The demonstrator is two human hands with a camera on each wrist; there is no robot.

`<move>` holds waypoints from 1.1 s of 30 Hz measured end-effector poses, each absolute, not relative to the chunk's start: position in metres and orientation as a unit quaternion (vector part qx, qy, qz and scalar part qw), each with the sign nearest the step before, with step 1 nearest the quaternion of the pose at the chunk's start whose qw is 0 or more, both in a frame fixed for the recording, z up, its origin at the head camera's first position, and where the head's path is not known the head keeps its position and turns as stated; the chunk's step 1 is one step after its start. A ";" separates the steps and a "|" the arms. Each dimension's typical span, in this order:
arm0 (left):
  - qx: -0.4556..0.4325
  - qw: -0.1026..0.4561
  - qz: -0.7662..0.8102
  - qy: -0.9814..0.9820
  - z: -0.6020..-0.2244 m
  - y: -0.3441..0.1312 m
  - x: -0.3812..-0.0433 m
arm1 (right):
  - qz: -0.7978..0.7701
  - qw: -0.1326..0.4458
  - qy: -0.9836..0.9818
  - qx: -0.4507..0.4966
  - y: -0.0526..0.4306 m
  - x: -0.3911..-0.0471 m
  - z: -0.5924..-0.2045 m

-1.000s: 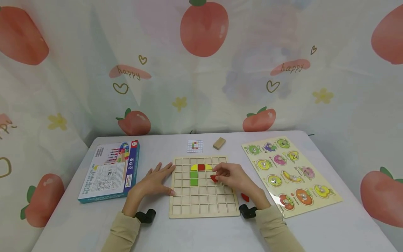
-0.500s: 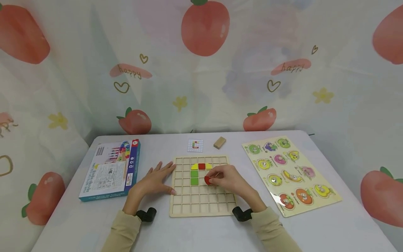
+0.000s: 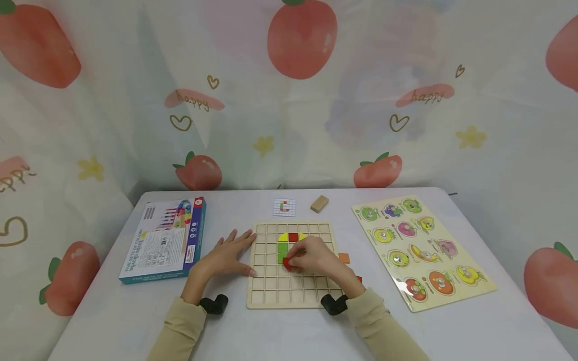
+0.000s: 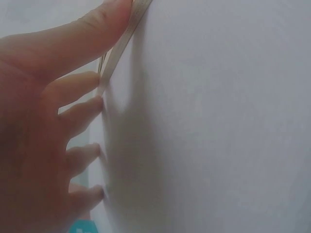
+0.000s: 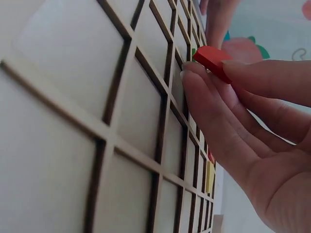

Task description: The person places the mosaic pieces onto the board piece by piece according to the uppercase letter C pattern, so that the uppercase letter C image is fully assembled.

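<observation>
Head: right hand (image 3: 314,256) partly hides grid board (image 3: 271,284); card (image 3: 284,207) beyond.

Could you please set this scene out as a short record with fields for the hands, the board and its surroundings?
Right hand: pinches a red piece over the grid board
Left hand: spread, touching the board's left edge
On the board: two yellow pieces with a red square between them, green squares below the left yellow one
Beyond the board: pattern card, wooden block
Left of the board: flat box
Right of the board: orange square, fruit board
</observation>
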State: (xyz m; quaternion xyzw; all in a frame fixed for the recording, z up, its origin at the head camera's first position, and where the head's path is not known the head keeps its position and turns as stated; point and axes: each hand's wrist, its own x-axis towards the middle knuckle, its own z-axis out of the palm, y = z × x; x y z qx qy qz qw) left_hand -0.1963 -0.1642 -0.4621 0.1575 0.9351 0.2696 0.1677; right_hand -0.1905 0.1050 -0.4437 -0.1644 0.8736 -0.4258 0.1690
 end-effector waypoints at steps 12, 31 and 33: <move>0.160 0.166 0.271 0.935 -0.462 -0.164 -0.198 | -0.398 0.172 0.883 -0.182 0.094 -0.190 -0.447; 0.161 0.163 0.268 0.936 -0.461 -0.163 -0.197 | -0.331 0.157 0.906 -0.210 0.084 -0.187 -0.447; 0.160 0.164 0.270 0.935 -0.461 -0.163 -0.196 | -0.326 0.156 0.908 -0.211 0.084 -0.186 -0.446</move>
